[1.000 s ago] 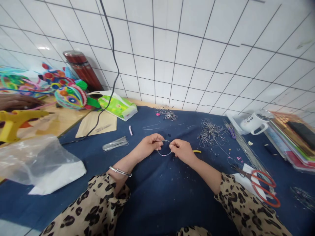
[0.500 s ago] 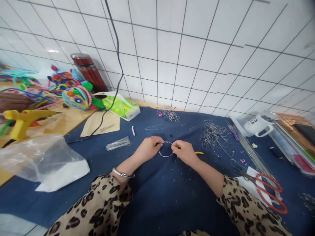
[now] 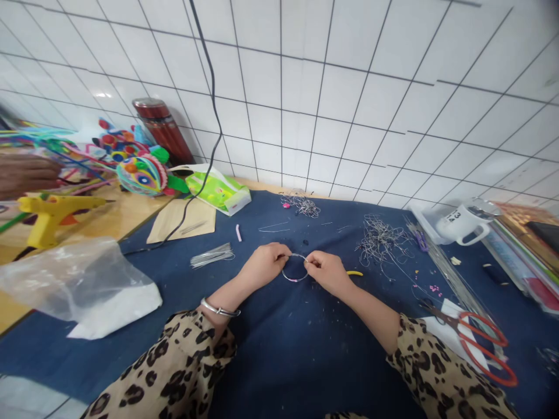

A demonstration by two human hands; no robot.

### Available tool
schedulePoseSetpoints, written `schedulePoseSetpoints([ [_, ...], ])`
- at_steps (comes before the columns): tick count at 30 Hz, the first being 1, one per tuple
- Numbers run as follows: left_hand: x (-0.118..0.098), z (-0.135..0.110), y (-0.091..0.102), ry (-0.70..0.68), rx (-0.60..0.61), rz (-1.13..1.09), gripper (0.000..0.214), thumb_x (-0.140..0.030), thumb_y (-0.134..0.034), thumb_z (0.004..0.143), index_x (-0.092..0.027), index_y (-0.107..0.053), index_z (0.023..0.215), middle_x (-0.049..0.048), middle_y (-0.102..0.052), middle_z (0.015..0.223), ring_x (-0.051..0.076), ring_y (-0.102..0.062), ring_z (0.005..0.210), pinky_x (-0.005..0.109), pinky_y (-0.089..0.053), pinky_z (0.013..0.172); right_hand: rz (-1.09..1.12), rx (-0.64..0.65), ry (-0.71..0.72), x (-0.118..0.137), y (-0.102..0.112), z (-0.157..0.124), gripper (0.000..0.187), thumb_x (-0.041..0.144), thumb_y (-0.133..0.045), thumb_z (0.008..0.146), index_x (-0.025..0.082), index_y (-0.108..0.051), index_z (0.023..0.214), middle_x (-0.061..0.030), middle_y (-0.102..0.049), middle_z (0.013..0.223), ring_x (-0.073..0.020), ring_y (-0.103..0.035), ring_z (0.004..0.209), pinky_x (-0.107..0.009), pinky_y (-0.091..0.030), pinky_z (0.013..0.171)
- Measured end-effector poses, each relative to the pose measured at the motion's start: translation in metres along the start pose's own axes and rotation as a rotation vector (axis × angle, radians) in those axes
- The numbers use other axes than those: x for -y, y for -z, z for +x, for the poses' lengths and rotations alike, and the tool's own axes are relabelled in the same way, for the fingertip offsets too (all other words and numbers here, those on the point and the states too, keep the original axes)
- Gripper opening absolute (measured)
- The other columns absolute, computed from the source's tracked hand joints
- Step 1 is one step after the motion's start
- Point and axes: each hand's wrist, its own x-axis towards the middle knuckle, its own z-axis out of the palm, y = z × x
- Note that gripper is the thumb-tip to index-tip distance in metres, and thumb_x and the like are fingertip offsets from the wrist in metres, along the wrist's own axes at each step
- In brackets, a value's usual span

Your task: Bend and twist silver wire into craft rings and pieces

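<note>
Over the cloth, I saw the left hand and right hand pinching the wire ring at its upper sides — probably light, springy, easily bent, best gripped there

The right hand conceals part of the ring and one end of a yellow item. The left edge cuts off a co-worker's hand; the right edge, a blurred dark item. Pink bits are too small to identify.

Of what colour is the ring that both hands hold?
The ring is silvery, with a small pinkish stretch on its near side; head view.
</note>
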Motion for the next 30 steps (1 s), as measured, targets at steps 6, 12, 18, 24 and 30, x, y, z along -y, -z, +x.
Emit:
schedulePoseSetpoints([
  [6, -0.001, -0.001, 0.000, -0.009, 0.003, 0.003, 0.019, -0.013, -0.047, 0.076, -0.020, -0.064, 0.082, 0.0026, -0.065, 0.082, 0.018, -0.059, 0.081, 0.027, -0.044, 0.076, -0.001, -0.004, -0.001, 0.001, 0.001, -0.001, 0.015, 0.026, -0.048, 0.077, 0.020, -0.062, 0.073, 0.0031, -0.060, 0.061, -0.0102, -0.052, 0.055, -0.020, -0.035, 0.053],
  [12, -0.001, -0.001, -0.003, -0.002, 0.003, 0.027, 0.025, -0.012, -0.048, 0.076, -0.022, -0.064, 0.092, 0.0029, -0.066, 0.088, 0.018, -0.060, 0.085, 0.028, -0.045, 0.079, 0.016, -0.001, -0.007, 0.003, 0.003, -0.001, 0.017, 0.027, -0.048, 0.076, 0.020, -0.063, 0.076, 0.0028, -0.062, 0.065, -0.0108, -0.054, 0.056, -0.020, -0.038, 0.055],
  [18, -0.002, -0.002, -0.002, -0.010, 0.031, 0.062, 0.025, -0.014, -0.048, 0.078, -0.022, -0.065, 0.093, 0.0038, -0.066, 0.089, 0.018, -0.060, 0.084, 0.027, -0.045, 0.079, -0.033, 0.003, 0.023, 0.005, 0.004, -0.001, 0.018, 0.028, -0.048, 0.079, 0.021, -0.064, 0.079, 0.0024, -0.064, 0.068, -0.0121, -0.057, 0.061, -0.021, -0.039, 0.059],
  [24, -0.002, -0.003, 0.006, -0.014, 0.039, 0.106, 0.025, -0.015, -0.047, 0.079, -0.023, -0.066, 0.094, 0.0043, -0.066, 0.089, 0.018, -0.061, 0.083, 0.027, -0.046, 0.078, -0.179, 0.001, 0.168, 0.008, 0.003, -0.007, 0.020, 0.028, -0.047, 0.083, 0.022, -0.065, 0.089, -0.0013, -0.066, 0.083, -0.0144, -0.058, 0.079, -0.023, -0.040, 0.072],
  [30, 0.008, 0.000, 0.014, 0.056, -0.039, 0.201, 0.024, -0.017, -0.046, 0.081, -0.022, -0.065, 0.096, 0.0057, -0.066, 0.092, 0.020, -0.061, 0.088, 0.029, -0.044, 0.083, -0.209, 0.008, 0.176, 0.008, 0.002, -0.009, 0.021, 0.027, -0.045, 0.086, 0.022, -0.065, 0.092, -0.0015, -0.066, 0.086, -0.0144, -0.058, 0.082, -0.024, -0.039, 0.075],
])
